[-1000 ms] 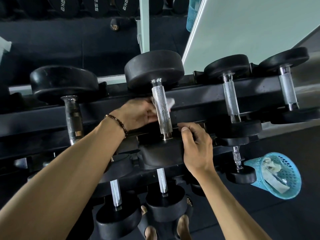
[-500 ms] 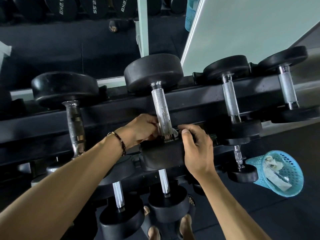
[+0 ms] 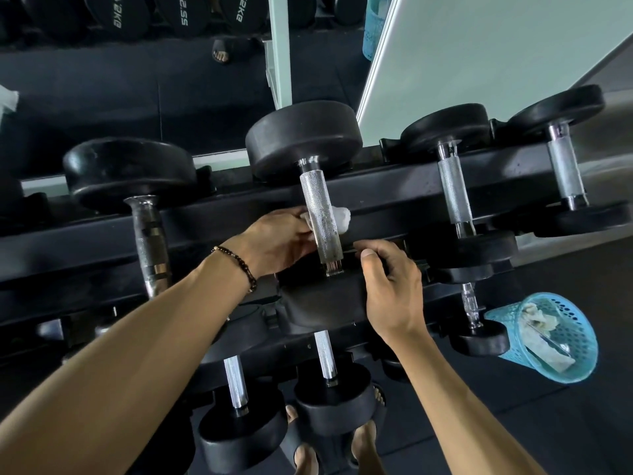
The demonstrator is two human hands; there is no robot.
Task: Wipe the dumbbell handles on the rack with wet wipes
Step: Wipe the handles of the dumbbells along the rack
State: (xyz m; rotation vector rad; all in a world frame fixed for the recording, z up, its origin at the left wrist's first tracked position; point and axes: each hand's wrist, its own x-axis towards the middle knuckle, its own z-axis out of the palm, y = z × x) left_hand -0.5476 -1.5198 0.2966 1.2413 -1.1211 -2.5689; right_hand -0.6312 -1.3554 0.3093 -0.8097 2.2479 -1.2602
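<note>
A black dumbbell with a knurled silver handle (image 3: pixel 319 214) lies across the top tier of the black rack (image 3: pixel 394 197), in the middle of the view. My left hand (image 3: pixel 279 240) holds a white wet wipe (image 3: pixel 340 218) wrapped behind the middle of that handle; the wipe shows on both sides of it. My right hand (image 3: pixel 390 289) grips the near black head (image 3: pixel 325 299) of the same dumbbell, thumb on top. Other dumbbells rest on the rack at the left (image 3: pixel 149 231) and at the right (image 3: pixel 454 190), (image 3: pixel 565 173).
A blue plastic basket (image 3: pixel 575 341) with used wipes lies on the floor at the lower right. Lower rack tiers hold more dumbbells (image 3: pixel 325 358). A mirror behind the rack reflects weights. My feet in sandals (image 3: pixel 305 450) stand close under the rack.
My left hand slid the wipe down to the near end of the handle, then back up to its middle. My right hand stayed on the near head.
</note>
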